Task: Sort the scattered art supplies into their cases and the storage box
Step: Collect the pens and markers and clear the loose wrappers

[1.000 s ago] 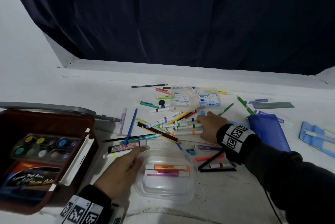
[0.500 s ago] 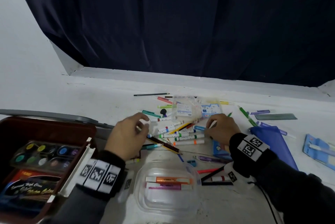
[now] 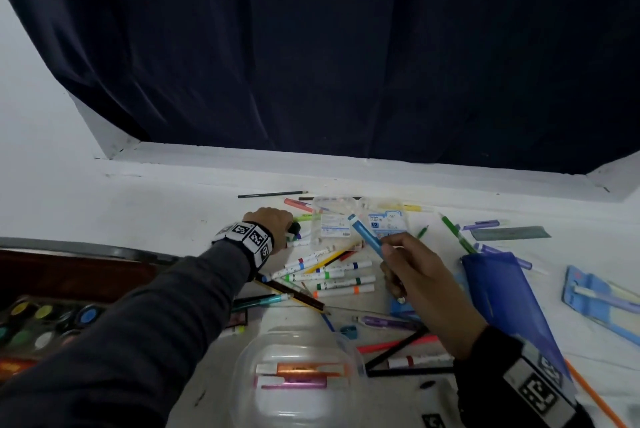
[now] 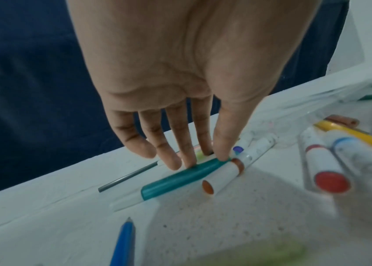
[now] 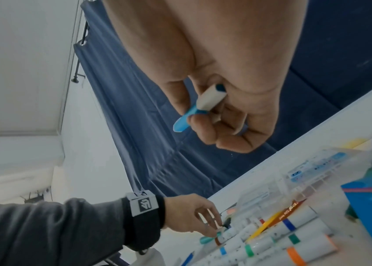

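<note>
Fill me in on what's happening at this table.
A person is sorting scattered art supplies. Their right hand holds a blue marker lifted off the table. Their left hand reaches into the pile, fingertips on a teal marker. A clear plastic case in front already holds an orange and a pink marker.

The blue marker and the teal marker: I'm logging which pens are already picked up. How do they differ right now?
The blue marker is lifted off the table, tilted, held in the right hand with fingers curled round it. The teal marker lies flat on the white table, with the left hand only touching it with its fingertips, beside a brown-capped marker. One is light blue, the other teal. Both have a coloured cap on a white barrel.
</note>
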`<state>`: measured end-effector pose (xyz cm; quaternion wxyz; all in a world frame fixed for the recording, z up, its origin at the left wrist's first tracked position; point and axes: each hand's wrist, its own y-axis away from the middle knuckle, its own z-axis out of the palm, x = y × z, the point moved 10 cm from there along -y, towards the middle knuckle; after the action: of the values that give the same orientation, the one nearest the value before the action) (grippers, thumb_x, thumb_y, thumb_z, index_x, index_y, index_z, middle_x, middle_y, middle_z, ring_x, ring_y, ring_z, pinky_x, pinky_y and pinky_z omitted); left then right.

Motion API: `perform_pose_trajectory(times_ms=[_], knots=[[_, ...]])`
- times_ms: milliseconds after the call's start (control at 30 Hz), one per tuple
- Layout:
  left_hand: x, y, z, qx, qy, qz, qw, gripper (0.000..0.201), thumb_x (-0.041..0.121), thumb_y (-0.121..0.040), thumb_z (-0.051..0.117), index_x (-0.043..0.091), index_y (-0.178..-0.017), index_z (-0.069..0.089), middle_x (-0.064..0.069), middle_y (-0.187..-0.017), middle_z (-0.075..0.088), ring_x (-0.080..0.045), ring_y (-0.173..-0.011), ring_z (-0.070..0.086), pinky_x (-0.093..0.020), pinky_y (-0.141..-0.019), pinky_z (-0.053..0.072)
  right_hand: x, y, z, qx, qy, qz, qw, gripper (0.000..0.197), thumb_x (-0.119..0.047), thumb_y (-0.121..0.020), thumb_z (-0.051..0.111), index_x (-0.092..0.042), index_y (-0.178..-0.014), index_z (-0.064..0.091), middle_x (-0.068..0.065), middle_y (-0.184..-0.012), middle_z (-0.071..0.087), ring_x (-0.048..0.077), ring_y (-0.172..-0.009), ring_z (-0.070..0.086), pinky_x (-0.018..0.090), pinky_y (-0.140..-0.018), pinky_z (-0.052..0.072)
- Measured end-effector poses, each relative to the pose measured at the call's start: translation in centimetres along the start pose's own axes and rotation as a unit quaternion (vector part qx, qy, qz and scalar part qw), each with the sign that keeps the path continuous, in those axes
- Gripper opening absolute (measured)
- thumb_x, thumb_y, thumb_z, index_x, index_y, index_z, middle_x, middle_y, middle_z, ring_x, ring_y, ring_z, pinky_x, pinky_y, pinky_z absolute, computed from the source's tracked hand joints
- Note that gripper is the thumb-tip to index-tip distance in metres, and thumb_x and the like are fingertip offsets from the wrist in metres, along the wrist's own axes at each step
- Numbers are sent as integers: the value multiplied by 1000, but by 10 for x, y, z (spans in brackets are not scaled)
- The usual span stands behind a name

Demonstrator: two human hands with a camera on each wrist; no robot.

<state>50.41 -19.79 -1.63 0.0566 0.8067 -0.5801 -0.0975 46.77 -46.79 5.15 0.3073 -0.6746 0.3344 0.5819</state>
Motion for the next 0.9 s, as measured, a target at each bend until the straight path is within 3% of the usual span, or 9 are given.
perform_pose_trajectory(times_ms=[133, 300, 433, 500, 567, 633, 700, 767, 900], knots=[[-5, -8, 0, 21, 3, 17, 1000, 11, 27, -89, 63, 28, -94, 53, 2, -107, 63, -25, -96, 62, -32, -75, 45, -1, 7, 4, -11, 11, -5, 1000, 9, -16, -104, 43, -17, -103, 51, 1, -90, 74, 14, -78, 64, 20, -70, 47], [-12, -11, 3, 23, 39, 32, 998, 17, 28, -85, 72, 28, -92, 56, 4, -107, 65, -24, -94, 62, -30, -75, 48, 3, 15, 13, -14, 17, 15, 1000, 4, -16, -102, 49, -14, -105, 45, -3, -99, 76, 21, -94, 69, 39, -80, 53], [-16, -3, -31, 107, 109, 24, 988, 17, 27, -93, 62, 26, -111, 60, 0, -109, 67, -24, -94, 62, -36, -84, 53, -4, 22, 17, 1, -47, 18, 999, 29, -6, -94, 62, -22, -115, 50, 8, -100, 74, 29, -87, 73, 50, -76, 59], [-18, 13, -62, 177, 204, 18, 963, 24, 27, -95, 63, 23, -119, 60, -3, -104, 66, -23, -88, 61, -38, -84, 53, -7, 22, 18, 3, -53, 13, 999, 51, 0, -90, 66, -33, -125, 49, 8, -98, 72, 31, -85, 74, 50, -73, 61], [-16, 38, -90, 221, 317, 30, 922, 27, 25, -93, 67, 23, -118, 59, -1, -93, 64, -19, -78, 60, -31, -76, 51, -10, 23, 20, -2, -63, 15, 998, 64, 4, -87, 67, -39, -129, 48, 9, -93, 69, 32, -83, 74, 44, -71, 62], [-12, 70, -110, 239, 426, 42, 872, 21, 25, -91, 70, 23, -108, 57, 1, -85, 60, -16, -69, 63, -23, -64, 47, -14, 24, 21, -6, -62, 8, 998, 55, 4, -86, 69, -33, -123, 53, 14, -91, 67, 30, -81, 74, 45, -72, 62], [-9, 106, -122, 245, 511, 56, 822, 18, 24, -90, 73, 18, -98, 58, -3, -83, 61, -16, -62, 66, -21, -61, 51, -17, 27, 21, -4, -18, -16, 1000, 38, -2, -85, 73, -25, -110, 55, 10, -82, 71, 22, -77, 73, 41, -72, 61], [-5, 141, -127, 246, 549, 68, 796, 21, 24, -87, 76, 11, -91, 60, -10, -84, 65, -16, -61, 70, -26, -66, 54, -16, 32, 23, -10, 40, -37, 998, 29, -10, -85, 75, -24, -99, 54, 5, -74, 73, 13, -70, 70, 34, -66, 58], [-2, 200, -110, 219, 613, 70, 756, 32, 23, -83, 76, 0, -86, 55, -12, -78, 70, -26, -67, 74, -35, -70, 56, -2, 45, 21, 1, 48, -42, 998, 17, -6, -82, 76, -16, -82, 62, 9, -73, 71, 13, -62, 69, 24, -55, 52]])
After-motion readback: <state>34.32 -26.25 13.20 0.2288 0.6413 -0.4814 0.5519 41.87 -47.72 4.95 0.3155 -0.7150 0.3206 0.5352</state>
